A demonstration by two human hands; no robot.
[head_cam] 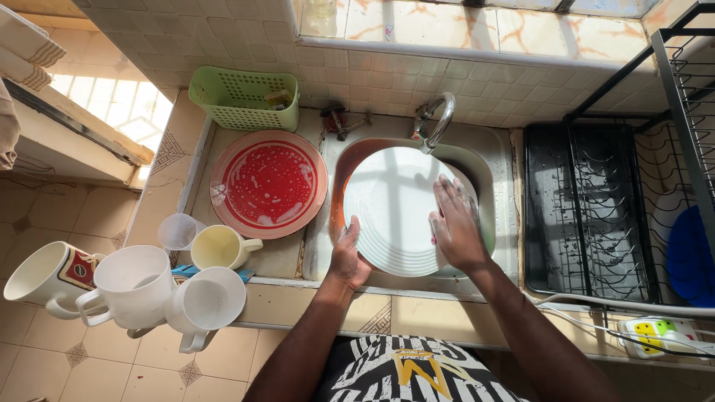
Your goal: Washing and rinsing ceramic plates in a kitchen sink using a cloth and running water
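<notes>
Tiled walls and a tiled surface [417, 305] surround a metal sink [488, 186] set below a curved tap [438, 119]. Over the sink, a white plate [391, 208] is held tilted, its face toward the camera.

Step in hand, as judged from the pose: washing the face of the white plate. The left hand [348, 257] is clamped on the plate's lower left rim, thumb on the face, and carries the weight. The right hand [454, 223] lies on the right side of the face with its fingers together and extended toward the tap. A small pink item shows under the palm; its kind cannot be told. Both forearms enter from the bottom edge and converge on the sink.

Next move calls for a firm left-hand hold, since a wet plate probably slips easily, and for keeping the rim away from the tap spout, which stands just beside the upper edge.

Adjacent items: a red plate [268, 184] covered in suds lies left of the sink. A green basket [242, 97] stands behind it. A yellow cup [220, 247], a clear tumbler [179, 231] and three white mugs [134, 286] sit at the surface's left end. A black dish rack [585, 208] stands right of the sink.
</notes>
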